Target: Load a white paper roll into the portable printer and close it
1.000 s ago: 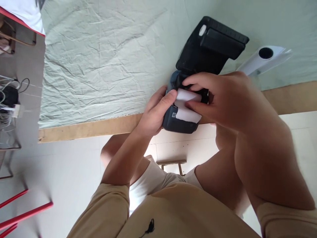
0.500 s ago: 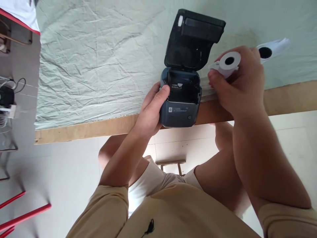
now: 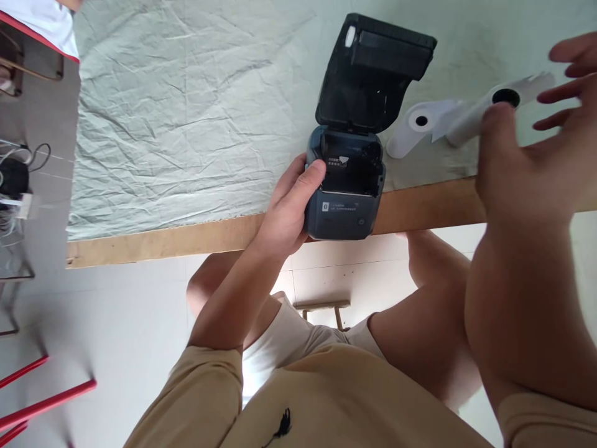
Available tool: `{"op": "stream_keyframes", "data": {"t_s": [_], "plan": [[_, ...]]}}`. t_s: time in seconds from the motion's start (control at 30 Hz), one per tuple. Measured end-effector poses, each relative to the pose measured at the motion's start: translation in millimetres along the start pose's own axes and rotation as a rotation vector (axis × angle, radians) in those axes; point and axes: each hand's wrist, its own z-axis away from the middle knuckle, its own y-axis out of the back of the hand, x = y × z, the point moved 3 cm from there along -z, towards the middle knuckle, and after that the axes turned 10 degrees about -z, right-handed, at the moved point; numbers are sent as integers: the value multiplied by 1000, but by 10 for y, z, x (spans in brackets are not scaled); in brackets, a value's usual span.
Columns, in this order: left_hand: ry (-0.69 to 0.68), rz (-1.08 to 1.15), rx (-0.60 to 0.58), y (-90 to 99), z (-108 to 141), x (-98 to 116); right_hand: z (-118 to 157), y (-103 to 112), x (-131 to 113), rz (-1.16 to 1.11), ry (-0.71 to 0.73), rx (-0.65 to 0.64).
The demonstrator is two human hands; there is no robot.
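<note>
A dark label printer [image 3: 347, 214] has its black lid [image 3: 368, 74] swung up, and its inner compartment shows no roll. My left hand [image 3: 291, 202] is wrapped round the printer's left side, thumb on the compartment's edge. A small white paper roll [image 3: 410, 134] lies on the cloth just right of the printer. Beside it is a larger white roll [image 3: 476, 121] with a black core. My right hand [image 3: 536, 137] has its fingers spread near the larger roll, with its thumb overlapping that roll in the view; whether they touch is unclear.
A wrinkled pale green cloth [image 3: 186, 124] covers the table, whose wooden edge [image 3: 163, 241] runs in front of me. At the top left is a person's white garment with red trim [image 3: 46, 25]. Cables [image 3: 12, 168] and red bars [image 3: 51, 404] show at the left.
My right hand has let go of the small roll, which now lies on the cloth, and has moved right with its fingers opened. The printer has shifted slightly right in view.
</note>
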Motion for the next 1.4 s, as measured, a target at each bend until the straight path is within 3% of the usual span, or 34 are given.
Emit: {"op": "stream_keyframes", "data": {"t_s": [0.1,0.23,0.4,0.6,0.73,0.87,1.03,1.17,1.3,1.4], "plan": [[-10,36,-24,-3,-4,0,4,-162,191,96,123,-61],[-22,1,-5,11,-13,0,69,-232,155,101,-12,-203],[-15,5,-23,7,-9,1,92,-134,73,125,9,-325],[-8,34,-33,10,1,8,101,-156,270,141,-7,-233],[-9,-5,-18,3,8,20,110,-218,290,175,-11,-271],[6,-35,20,-16,11,27,104,-144,202,205,-105,-232],[40,-29,31,-28,2,26,92,-54,173,143,-97,-381],[68,-19,0,-23,1,14,94,-108,217,174,-19,-314],[49,-20,-15,-17,1,10,140,-201,321,108,-134,-279],[26,-21,-20,-19,3,12,141,-198,407,136,-128,-284]]}}
